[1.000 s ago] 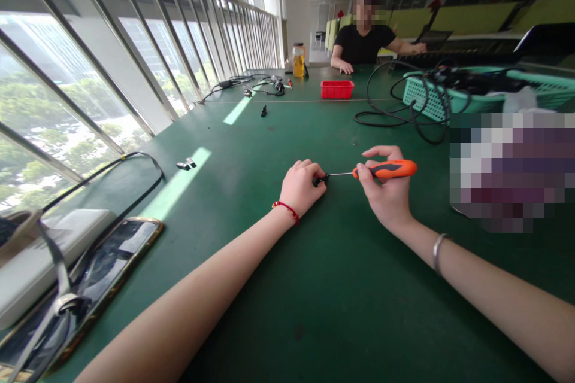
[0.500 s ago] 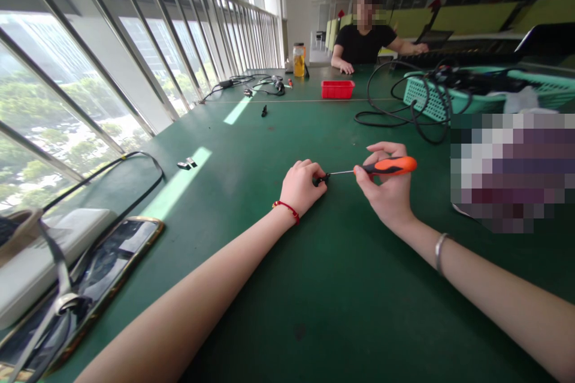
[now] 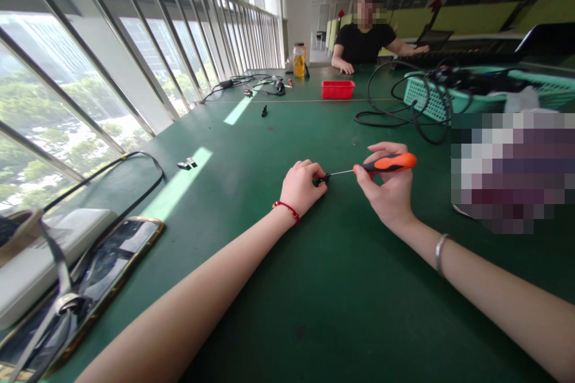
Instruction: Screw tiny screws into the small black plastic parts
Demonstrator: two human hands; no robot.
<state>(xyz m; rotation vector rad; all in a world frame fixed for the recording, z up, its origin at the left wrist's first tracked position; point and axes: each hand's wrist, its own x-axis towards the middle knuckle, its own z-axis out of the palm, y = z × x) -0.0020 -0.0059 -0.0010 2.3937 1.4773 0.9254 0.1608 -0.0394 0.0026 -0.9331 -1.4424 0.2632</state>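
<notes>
My left hand (image 3: 304,184) rests over the green table and pinches a small black part (image 3: 321,180) between thumb and fingers. Most of that part is hidden by the fingers, so its kind cannot be made out. In my right hand (image 3: 390,191) is an orange and black screwdriver (image 3: 392,163), gripped by its handle. Its thin metal shaft points left, and the tip meets the black part at my left fingertips.
Left lie a phone (image 3: 112,263), a white box-shaped object (image 3: 58,251) and small connectors (image 3: 187,164). Farther off are a small black piece (image 3: 264,111), a red bin (image 3: 338,90), a jar (image 3: 299,61) and a teal basket (image 3: 431,99) with cables. A person (image 3: 363,42) sits across.
The screwdriver's handle has turned slightly in my right hand, its black grip pattern showing differently. My left hand and the black part stay in place.
</notes>
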